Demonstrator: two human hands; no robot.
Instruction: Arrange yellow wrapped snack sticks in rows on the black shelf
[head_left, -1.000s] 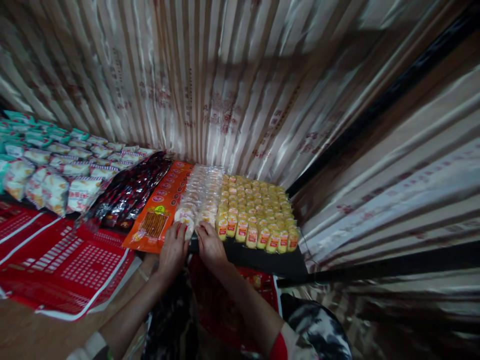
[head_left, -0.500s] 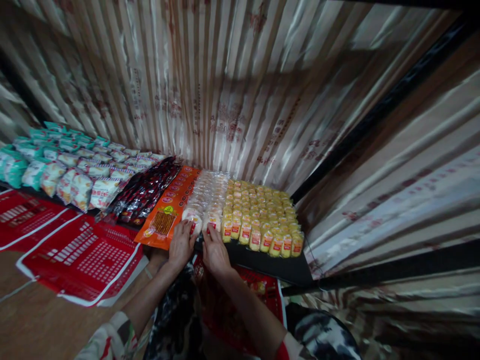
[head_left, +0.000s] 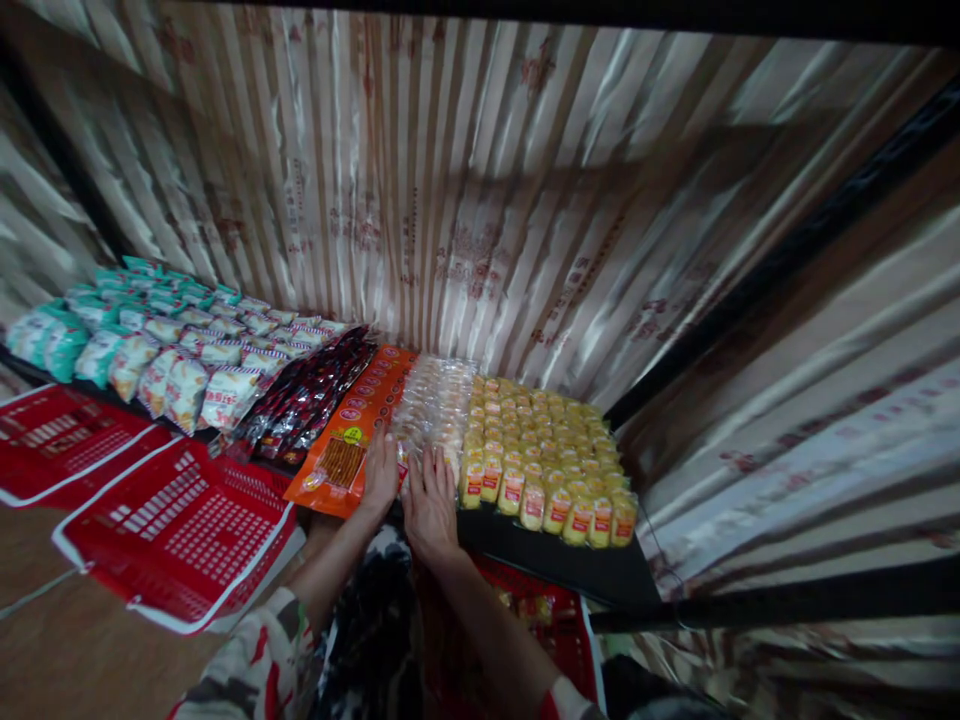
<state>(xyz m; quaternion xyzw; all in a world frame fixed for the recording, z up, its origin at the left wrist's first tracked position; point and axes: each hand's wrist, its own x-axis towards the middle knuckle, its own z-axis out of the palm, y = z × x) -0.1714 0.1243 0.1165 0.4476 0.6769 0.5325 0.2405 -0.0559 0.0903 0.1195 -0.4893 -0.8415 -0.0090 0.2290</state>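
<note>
Striped, shiny cream curtain fabric [head_left: 450,220] hangs behind and to the right of a black shelf [head_left: 570,565] on which we see snack packets laid in rows.

At the shelf's far left end lie teal and white puffed snack bags [head_left: 97,330] in slanting rows running back toward the curtain. Just beside them, dark red glossy packets [head_left: 311,395] overlap one another. Below the shelf's front edge at the left, red perforated plastic baskets with white rims [head_left: 180,520] sit on a brown floor [head_left: 67,650].

Next along the shelf come flat orange packets printed with brown sticks [head_left: 349,450]; the front one hangs slightly over the front edge.

Our left hand [head_left: 381,470] lies flat, fingers straight and together, palm down, at the seam between the orange packets and the clear-wrapped pale round cakes [head_left: 435,405]. It grips nothing. Our right hand [head_left: 429,498] is likewise spread flat, palm down, pressing on the front end of the clear-wrapped row at the shelf's front edge. The two hands are just beside each other, nearly touching. A patterned sleeve [head_left: 255,665] covers the left forearm.

Right of the hands, small yellow packets with red and white labels [head_left: 547,450] fill the shelf in a tight block, touching the clear-wrapped row and reaching near the right end. In front of them a bare strip of black shelf shows along the front right corner.
</note>
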